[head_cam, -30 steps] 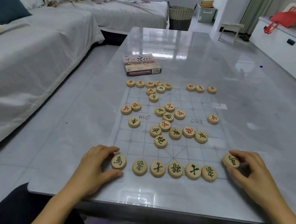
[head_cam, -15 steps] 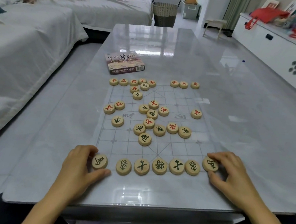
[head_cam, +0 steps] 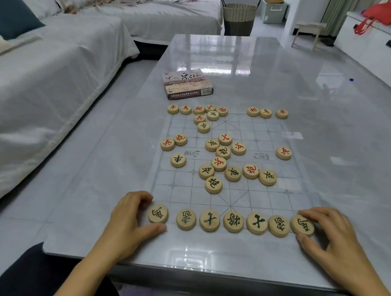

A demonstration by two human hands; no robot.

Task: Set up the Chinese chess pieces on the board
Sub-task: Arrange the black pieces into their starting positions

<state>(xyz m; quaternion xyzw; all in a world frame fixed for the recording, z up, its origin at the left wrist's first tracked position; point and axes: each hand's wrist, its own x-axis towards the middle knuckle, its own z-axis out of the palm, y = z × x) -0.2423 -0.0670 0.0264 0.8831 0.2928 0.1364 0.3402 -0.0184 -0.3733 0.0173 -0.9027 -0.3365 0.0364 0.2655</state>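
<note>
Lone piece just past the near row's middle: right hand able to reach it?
Probably yes. Bare board lies between the right hand and the lone piece; nothing stands over it. The hand must first let go of the right end piece.

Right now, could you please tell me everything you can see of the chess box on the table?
The chess box is a flat rectangular carton, apparently cardboard, its mauve-brown top bearing dark brush characters, with a barcode on the near side. It lies closed and flat, slightly skewed, on the glossy grey table, just beyond the far-left red pieces, apart from them. Nothing rests on it.
</note>
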